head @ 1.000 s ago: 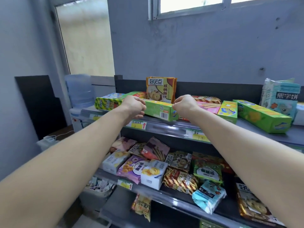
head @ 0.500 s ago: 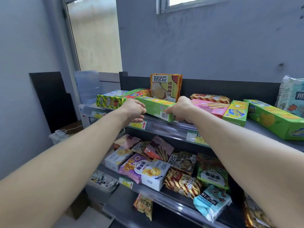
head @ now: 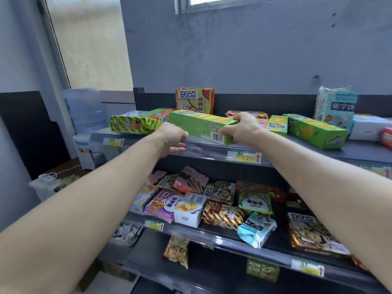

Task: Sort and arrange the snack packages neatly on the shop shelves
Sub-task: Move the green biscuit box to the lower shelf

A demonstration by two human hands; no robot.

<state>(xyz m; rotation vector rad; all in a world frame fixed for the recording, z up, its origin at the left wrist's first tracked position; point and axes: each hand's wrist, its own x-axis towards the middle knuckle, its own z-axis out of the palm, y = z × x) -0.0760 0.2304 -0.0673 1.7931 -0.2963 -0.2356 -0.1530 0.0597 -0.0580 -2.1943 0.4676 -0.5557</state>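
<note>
A long green snack box (head: 199,125) lies across the front of the top shelf (head: 360,150), its barcode end facing me. My right hand (head: 242,129) grips its right end, fingers over the top and thumb on the front face. My left hand (head: 172,137) curls its fingers against the box's near left corner, thumb just below by the shelf rail. Behind the box an orange cookie pack (head: 194,100) stands upright against the back panel. A green-and-yellow striped pack (head: 131,124) lies to the left, and a second long green box (head: 314,130) to the right.
A small yellow-green box (head: 275,125), a pale bear-biscuit bag (head: 335,107) and a white box (head: 369,126) fill the top shelf's right side. The middle shelf (head: 222,235) holds several jumbled packs. A water dispenser (head: 84,111) stands left, with a basket (head: 127,234) below.
The green box has shifted to the right along the shelf front. My right hand now wraps over its right end; my left hand sits lower at its left corner.
</note>
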